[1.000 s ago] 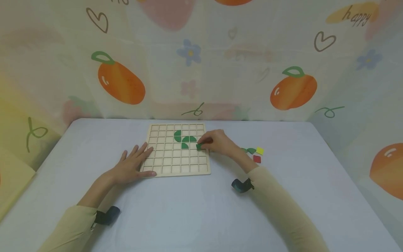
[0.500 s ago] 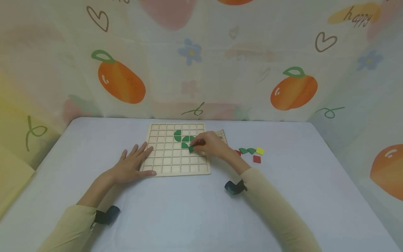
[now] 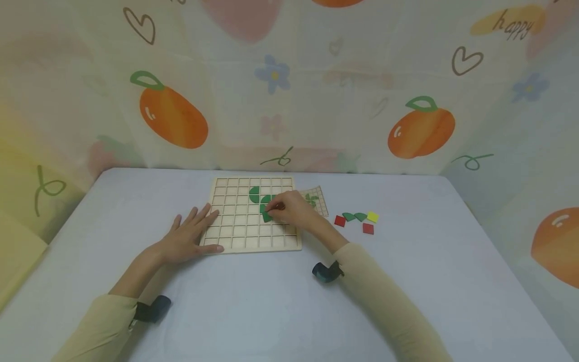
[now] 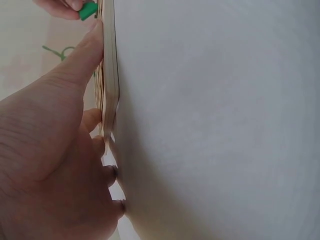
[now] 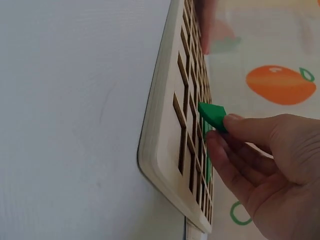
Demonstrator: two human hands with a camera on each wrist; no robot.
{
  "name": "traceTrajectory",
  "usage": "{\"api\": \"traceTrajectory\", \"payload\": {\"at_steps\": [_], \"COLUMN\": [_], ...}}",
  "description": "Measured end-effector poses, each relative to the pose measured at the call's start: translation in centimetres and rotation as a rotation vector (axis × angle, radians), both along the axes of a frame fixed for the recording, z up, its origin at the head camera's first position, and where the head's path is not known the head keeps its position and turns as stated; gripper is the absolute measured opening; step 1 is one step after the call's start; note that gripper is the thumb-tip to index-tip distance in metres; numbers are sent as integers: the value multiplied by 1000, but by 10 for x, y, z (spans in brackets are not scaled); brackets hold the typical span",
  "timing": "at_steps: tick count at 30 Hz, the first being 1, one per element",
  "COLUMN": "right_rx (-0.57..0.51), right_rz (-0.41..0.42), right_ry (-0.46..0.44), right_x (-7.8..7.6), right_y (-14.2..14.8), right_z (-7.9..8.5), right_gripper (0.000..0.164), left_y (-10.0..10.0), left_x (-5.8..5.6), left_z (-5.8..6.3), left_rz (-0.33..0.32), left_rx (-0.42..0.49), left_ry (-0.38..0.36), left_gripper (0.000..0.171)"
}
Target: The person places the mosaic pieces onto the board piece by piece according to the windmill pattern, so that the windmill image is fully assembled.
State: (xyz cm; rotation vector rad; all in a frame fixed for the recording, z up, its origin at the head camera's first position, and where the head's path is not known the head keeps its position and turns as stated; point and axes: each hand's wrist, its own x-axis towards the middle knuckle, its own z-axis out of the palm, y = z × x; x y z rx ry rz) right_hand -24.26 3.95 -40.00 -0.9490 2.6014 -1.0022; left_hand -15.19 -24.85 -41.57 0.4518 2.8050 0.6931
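Observation:
A wooden grid board (image 3: 253, 250) lies on the white table, with green quarter-circle tiles (image 3: 255, 194) in some of its upper cells. The left hand (image 3: 187, 240) rests flat on the board's left edge, fingers spread and thumb over the near corner. Between thumb and fingertips, the right hand (image 3: 294, 208) pinches a green tile (image 5: 214, 115) over the middle of the grid, just below the placed tiles. That tile looks tilted in the right wrist view, where one corner points at the cells. The right fingers hide part of the green pattern in the head view.
Right of the board lies a small pattern card (image 3: 320, 202), partly behind the right hand. Farther right are a red square (image 3: 340, 221), another red square (image 3: 368, 229), a yellow square (image 3: 372, 217) and two green quarter-circle tiles (image 3: 360, 216). A printed cloth hangs behind.
The right hand has moved left across the board with the green tile, from its right edge to near the middle. The card and loose tiles came into view. The left hand stayed put.

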Motion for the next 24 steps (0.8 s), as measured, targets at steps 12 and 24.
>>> {"api": "traceTrajectory", "payload": {"at_steps": [12, 24], "right_rx": [67, 49], "right_rz": [-54, -30], "right_ry": [-13, -21], "right_x": [3, 2], "right_y": [-12, -13], "right_z": [-4, -5], "right_gripper": [12, 14], "left_y": [1, 2], "left_x": [1, 0], "left_z": [1, 1], "left_rz": [-2, 1], "left_rx": [-6, -18], "left_ry": [-18, -16], "left_gripper": [100, 100]}}
